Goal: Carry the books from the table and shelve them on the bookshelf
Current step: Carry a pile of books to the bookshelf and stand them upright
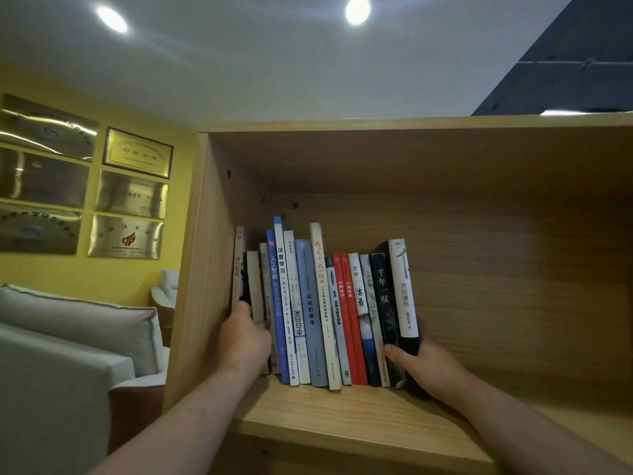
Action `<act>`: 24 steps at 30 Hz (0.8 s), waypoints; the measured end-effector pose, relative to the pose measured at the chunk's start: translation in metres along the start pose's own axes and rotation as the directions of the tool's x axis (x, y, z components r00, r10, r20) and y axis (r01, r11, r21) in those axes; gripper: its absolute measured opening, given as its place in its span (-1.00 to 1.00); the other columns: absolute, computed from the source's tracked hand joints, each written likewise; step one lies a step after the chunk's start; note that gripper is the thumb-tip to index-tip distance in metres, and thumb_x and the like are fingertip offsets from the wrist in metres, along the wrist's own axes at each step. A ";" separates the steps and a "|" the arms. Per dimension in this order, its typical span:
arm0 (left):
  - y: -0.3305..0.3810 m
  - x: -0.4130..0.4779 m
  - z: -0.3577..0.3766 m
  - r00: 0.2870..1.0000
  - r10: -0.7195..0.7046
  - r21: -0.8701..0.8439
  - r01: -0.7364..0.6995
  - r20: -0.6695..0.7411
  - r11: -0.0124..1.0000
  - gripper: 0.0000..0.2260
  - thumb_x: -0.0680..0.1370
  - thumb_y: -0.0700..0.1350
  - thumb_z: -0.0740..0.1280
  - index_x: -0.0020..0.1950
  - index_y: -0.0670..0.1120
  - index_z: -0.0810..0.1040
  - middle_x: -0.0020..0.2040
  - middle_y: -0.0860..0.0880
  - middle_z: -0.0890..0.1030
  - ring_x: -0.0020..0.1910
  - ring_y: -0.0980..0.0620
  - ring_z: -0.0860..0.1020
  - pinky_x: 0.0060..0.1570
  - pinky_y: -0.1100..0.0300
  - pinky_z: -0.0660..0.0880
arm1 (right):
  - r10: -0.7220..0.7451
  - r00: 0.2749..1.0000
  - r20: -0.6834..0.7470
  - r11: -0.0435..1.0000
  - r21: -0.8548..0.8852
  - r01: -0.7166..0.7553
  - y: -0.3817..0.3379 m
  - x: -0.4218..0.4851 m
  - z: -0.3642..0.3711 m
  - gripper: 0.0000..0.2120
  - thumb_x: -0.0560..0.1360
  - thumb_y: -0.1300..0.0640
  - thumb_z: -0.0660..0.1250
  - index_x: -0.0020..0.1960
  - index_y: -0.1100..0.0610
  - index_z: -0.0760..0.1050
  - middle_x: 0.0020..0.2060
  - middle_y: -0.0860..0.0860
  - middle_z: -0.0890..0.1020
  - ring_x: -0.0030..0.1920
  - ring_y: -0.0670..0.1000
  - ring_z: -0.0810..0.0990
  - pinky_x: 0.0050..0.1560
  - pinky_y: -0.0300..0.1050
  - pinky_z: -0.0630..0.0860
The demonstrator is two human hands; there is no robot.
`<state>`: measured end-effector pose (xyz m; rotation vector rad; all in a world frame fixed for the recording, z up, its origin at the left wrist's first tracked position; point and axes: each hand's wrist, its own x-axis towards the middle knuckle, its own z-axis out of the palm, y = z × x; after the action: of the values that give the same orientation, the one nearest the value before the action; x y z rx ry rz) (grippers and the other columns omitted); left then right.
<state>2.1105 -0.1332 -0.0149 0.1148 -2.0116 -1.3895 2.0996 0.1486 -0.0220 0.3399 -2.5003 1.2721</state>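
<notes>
Nearest my camera, both forearms reach up from the bottom edge onto the bookshelf [342,416], whose pale wooden board carries the books [318,303]. The right hand [424,366] is clamped on the right end of the row. Its thumb lies across the foot of the dark spines, and its fingers wrap out of sight round the far side of the last, white-spined book [404,286]. The left hand [245,341] is at the left end, back toward me, fingers pushed in among the first few spines beside the side wall [205,269]. I cannot tell whether it grips or only presses. The books stand upright, spines out, packed together in the left half of the compartment. Further off on the left I see a grey sofa [78,323], gold plaques [130,193] on a yellow wall, and ceiling lights [358,10] above
</notes>
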 end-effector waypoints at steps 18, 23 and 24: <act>0.001 -0.069 -0.060 0.969 0.196 -0.386 -0.241 -0.153 0.890 -0.86 0.61 -0.23 0.33 0.06 0.00 0.45 -0.09 -0.06 0.60 -0.13 0.00 0.63 -0.35 0.22 0.52 | 0.078 0.996 0.042 0.975 0.204 -0.085 -0.002 -0.007 -0.001 -0.44 0.66 -0.12 0.20 0.61 -0.11 0.13 0.35 0.06 0.52 0.29 0.10 0.56 0.33 0.14 0.51; 0.014 -0.076 -0.068 0.985 0.164 -0.683 -0.150 -0.045 0.715 -0.71 0.60 -0.34 0.27 0.08 0.06 0.55 -0.06 -0.08 0.72 -0.11 -0.05 0.72 -0.20 0.01 0.63 | 0.168 0.983 0.074 0.934 0.307 -0.183 0.000 -0.005 -0.003 -0.47 0.63 -0.12 0.27 0.53 0.04 0.28 0.21 0.07 0.61 0.18 0.10 0.63 0.26 0.13 0.58; 0.018 -0.075 -0.064 0.988 0.153 -0.701 -0.119 -0.014 0.704 -0.71 0.60 -0.34 0.26 0.07 0.06 0.57 -0.05 -0.09 0.73 -0.09 -0.10 0.72 -0.17 -0.06 0.62 | 0.181 0.978 0.105 0.930 0.307 -0.205 -0.001 -0.007 -0.003 -0.45 0.63 -0.14 0.27 0.53 0.05 0.28 0.20 0.07 0.62 0.18 0.09 0.62 0.25 0.10 0.57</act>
<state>2.2097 -0.1437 -0.0232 -0.4059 -1.3512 -1.9677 2.1066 0.1512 -0.0218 0.2203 -2.4355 1.7783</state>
